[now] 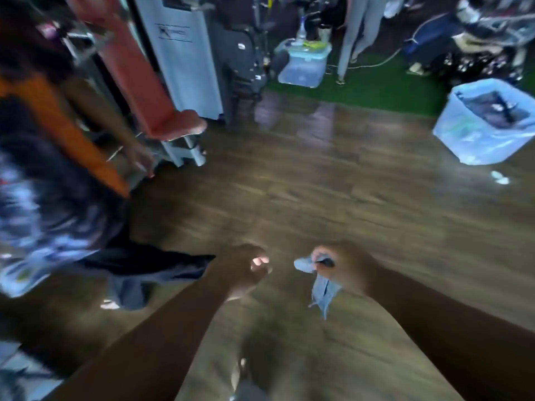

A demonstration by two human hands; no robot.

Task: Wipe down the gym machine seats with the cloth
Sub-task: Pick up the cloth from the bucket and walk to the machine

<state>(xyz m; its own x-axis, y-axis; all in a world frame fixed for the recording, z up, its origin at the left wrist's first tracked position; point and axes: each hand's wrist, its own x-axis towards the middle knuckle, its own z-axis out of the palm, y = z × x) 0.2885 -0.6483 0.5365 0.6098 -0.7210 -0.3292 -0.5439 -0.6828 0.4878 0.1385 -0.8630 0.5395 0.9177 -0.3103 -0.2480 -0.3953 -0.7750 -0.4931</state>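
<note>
At the far left another person (43, 157) in an orange-and-patterned top bent low beside the gym machine, whose red seat (176, 125) jutted over its pale frame. The white panel (179, 53) behind carried a printed label, too blurred to read. Over the wooden floor (318, 183), the wearer's left hand (243, 270) hung with fingers curled in, clenched on nothing I could see. Just beside it, the right hand (341, 267) had its fingers grasping the pale blue cloth (321, 285), which dangled below the fist, well apart from the seat. A clear lidded box (304, 65) stood beyond, and a lined bin (486, 125) at the right.
</note>
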